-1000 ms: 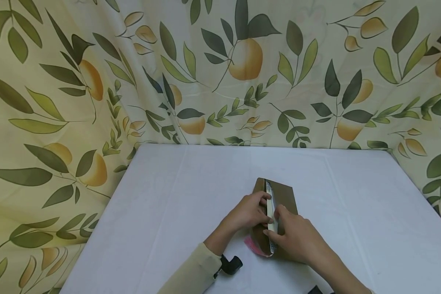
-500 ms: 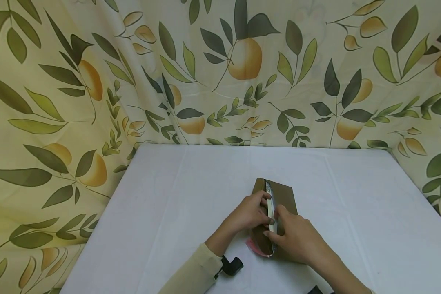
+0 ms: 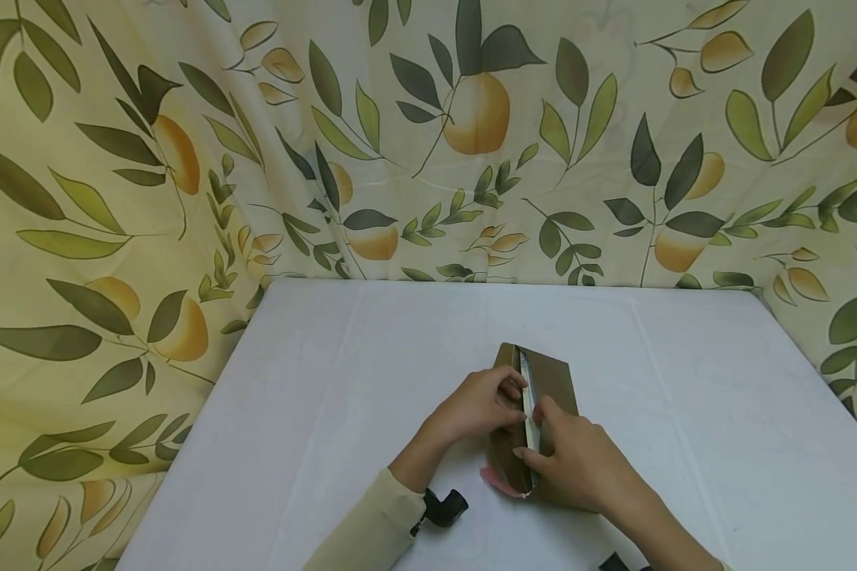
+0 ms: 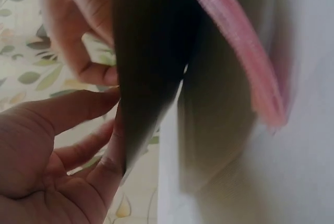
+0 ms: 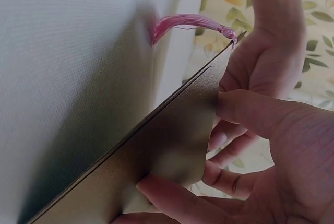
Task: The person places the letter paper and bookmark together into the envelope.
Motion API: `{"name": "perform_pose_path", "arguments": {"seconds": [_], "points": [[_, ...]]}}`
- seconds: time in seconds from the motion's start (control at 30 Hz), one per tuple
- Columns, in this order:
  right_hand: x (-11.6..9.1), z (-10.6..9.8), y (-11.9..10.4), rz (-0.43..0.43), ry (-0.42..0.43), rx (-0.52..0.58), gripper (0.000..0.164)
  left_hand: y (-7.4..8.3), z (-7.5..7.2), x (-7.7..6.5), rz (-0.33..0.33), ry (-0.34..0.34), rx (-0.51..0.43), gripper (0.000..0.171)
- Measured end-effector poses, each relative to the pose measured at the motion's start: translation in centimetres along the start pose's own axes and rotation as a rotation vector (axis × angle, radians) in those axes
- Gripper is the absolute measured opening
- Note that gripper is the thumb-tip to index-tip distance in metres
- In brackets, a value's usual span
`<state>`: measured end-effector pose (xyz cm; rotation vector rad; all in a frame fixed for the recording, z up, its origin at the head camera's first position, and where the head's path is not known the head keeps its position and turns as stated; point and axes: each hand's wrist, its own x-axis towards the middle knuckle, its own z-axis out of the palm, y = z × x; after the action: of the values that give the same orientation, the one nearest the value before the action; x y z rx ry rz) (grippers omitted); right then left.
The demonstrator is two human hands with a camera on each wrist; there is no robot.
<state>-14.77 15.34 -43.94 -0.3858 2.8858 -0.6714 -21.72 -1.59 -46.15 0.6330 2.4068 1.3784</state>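
A brown folder-like cover (image 3: 553,382) stands partly open in front of me, with a pale strip (image 3: 532,424) along its slit. A pink tassel (image 3: 500,480) hangs from its near end and shows in the right wrist view (image 5: 190,21) too. My left hand (image 3: 480,403) holds the slit's edge with curled fingers and thumb; in the left wrist view its thumb and fingers meet the dark panel (image 4: 148,67). My right hand (image 3: 578,452) grips the cover from the right, thumb and fingertips along the same edge. The inside of the cover is mostly hidden.
The white-covered table (image 3: 371,357) extends around the cover. A black wrist camera (image 3: 446,507) sits on the left wrist, close over the cloth. Behind and to the left hangs a fabric curtain (image 3: 436,206) printed with leaves and fruit.
My left hand has shifted slightly away from me along the edge, its finger and thumb a little more rounded. The slit's pale strip looks narrower. My right hand stays almost in place.
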Motion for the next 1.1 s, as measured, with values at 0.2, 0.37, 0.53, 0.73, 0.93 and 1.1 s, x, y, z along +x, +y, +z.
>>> {"name": "perform_pose_path", "arguments": {"seconds": [0.2, 0.37, 0.53, 0.73, 0.93, 1.1], "points": [[0.0, 0.0, 0.1, 0.006, -0.001, 0.008, 0.047, 0.3, -1.0, -0.2, 0.022, -0.046, -0.026, 0.028], [0.1, 0.1, 0.2, -0.007, 0.017, -0.004, 0.048, 0.5, -1.7, -0.5, 0.037, -0.048, -0.03, 0.024], [0.1, 0.2, 0.2, -0.013, 0.033, -0.009, 0.05, 0.3, -2.6, -0.7, 0.027, -0.026, -0.059, 0.021], [0.2, 0.2, 0.3, -0.012, 0.041, -0.018, 0.051, -0.5, -3.6, -1.0, -0.102, 0.102, -0.017, 0.024], [0.2, 0.1, 0.3, -0.009, 0.038, -0.009, 0.051, -1.7, -4.0, -1.0, -0.202, -0.034, -0.123, 0.027], [0.2, 0.0, 0.2, 0.012, 0.027, -0.005, 0.051, -2.1, -4.7, -1.0, -0.227, -0.1, -0.152, 0.027]]}}
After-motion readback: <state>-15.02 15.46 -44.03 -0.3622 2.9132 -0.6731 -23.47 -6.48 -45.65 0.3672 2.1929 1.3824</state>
